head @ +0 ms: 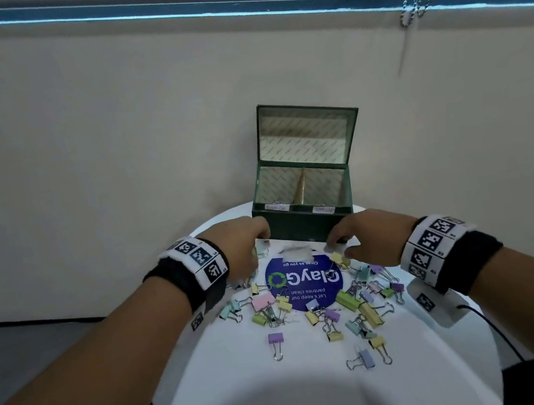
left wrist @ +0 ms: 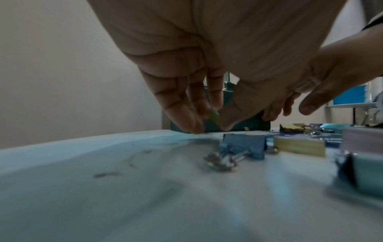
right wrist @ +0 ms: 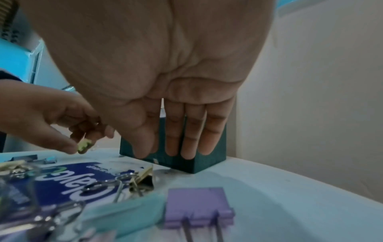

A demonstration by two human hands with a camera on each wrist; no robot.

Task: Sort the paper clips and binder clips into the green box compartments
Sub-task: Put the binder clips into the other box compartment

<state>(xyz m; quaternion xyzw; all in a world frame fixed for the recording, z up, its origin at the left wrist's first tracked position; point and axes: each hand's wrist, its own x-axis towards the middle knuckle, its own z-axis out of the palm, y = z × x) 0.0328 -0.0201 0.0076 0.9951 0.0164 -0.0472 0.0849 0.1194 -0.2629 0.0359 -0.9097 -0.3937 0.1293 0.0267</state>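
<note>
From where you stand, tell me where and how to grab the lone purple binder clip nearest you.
Pinch the purple binder clip across its coloured body, coming from straight above. It lies flat on the white table, apart from the pile, with its wire handles folded toward you; those thin loops would probably swing, while the body offers two firm sides for thumb and finger.

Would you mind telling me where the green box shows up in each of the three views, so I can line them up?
Head: green box, lid open, centre, at the table's far edge beyond both hands.
Left wrist: centre, only its lower front shows behind the left hand.
Right wrist: centre, a corner behind the right hand's fingers.
Shared landmark: blue round sticker in front of it.
</note>
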